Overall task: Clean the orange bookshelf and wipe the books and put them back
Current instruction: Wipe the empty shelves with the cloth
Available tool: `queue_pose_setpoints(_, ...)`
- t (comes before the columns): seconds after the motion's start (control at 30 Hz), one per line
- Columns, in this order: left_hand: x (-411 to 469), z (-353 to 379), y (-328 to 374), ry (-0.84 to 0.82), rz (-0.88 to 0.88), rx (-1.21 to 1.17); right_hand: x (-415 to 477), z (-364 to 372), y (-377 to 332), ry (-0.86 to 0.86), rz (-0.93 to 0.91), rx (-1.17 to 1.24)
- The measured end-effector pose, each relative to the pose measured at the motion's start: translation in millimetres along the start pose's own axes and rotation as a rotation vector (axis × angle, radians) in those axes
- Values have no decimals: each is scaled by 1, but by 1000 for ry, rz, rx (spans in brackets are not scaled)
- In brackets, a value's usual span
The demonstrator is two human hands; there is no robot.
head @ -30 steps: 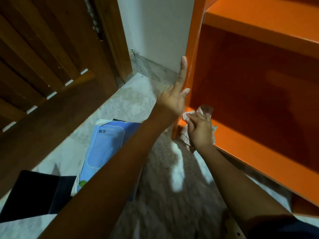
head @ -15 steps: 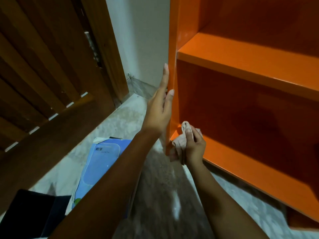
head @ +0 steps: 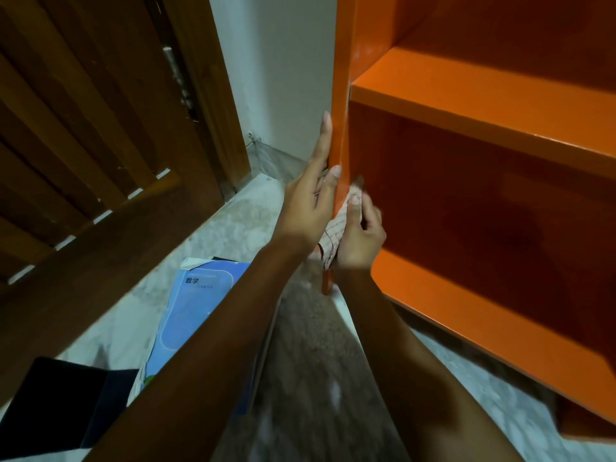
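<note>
**Side-panel wipe: cloth stroke runs upward**

Change: the right hand (head: 360,238) and cloth (head: 336,228) have risen from the bottom corner of the shelf (head: 500,311). They now sit partway up the front edge of its left panel (head: 341,78). The left hand (head: 310,208) keeps its place on the panel's outer face.

1. Nearest, below and left of the left forearm, lies a black object (head: 60,405). What it is cannot be told.
2. A blue book (head: 196,305) lies flat on the floor (head: 233,235), below and left of the left fingers and partly hidden by the left forearm. It is well apart from both hands and has not yet gone back on the shelf.
3. Left hand: fingers straight and together, flat against the outer face, thumb on the front edge. It grasps nothing and appears to be bracing the shelf.
4. Right hand: fingers curled round the bunched cloth, pressing it to the panel's front edge just right of the left thumb. The panel stands between the two hands.
5. Governing relation: the panel's long axis is vertical. It runs on above the right fingertips, past the upper board (head: 483,105) and out of view. The remaining stroke is therefore judged to be upward along that axis. The right hand is the working hand, since it has the cloth.
6. Beyond the left fingers stand the wall (head: 283,61) and a wooden door (head: 83,128).
</note>
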State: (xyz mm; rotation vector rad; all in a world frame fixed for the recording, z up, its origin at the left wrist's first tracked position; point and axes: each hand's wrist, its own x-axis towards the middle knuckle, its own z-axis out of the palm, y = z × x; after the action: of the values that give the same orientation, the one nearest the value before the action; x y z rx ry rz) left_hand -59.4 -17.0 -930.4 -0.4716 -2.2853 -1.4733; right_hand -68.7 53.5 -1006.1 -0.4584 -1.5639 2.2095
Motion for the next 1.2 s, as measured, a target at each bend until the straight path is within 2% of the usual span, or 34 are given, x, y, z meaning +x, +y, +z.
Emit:
queue_pose_setpoints(0.17,0,2,-1,21,-12,-21,-21,-21,6,-136,-231,-146)
queue_pose_setpoints(0.3,-2,4,-1,44,-23,-9,-20,-63,18,-290,-157,-384)
queue_pose_setpoints(0.37,-3,6,1,63,-12,-20,-14,-90,19,-216,-148,-461)
queue_pose_setpoints(0.5,-4,11,4,82,-8,-14,-7,-123,17,-20,-243,-570)
queue_pose_setpoints(0.7,-6,13,4,103,-41,-9,-11,-78,33,-81,-305,-569)
queue_pose_setpoints(0.8,-4,11,-1,98,-37,-26,-4,-52,47,-161,-261,-573)
queue_pose_setpoints(0.93,-4,10,-6,84,14,-41,-6,-47,69,-348,-226,-835)
queue_pose_setpoints(1.03,-4,10,-7,98,25,-16,-6,-54,71,-405,-141,-968)
queue_pose_setpoints(1.2,-3,10,-4,99,21,12,-6,-56,77,-427,-265,-1175)
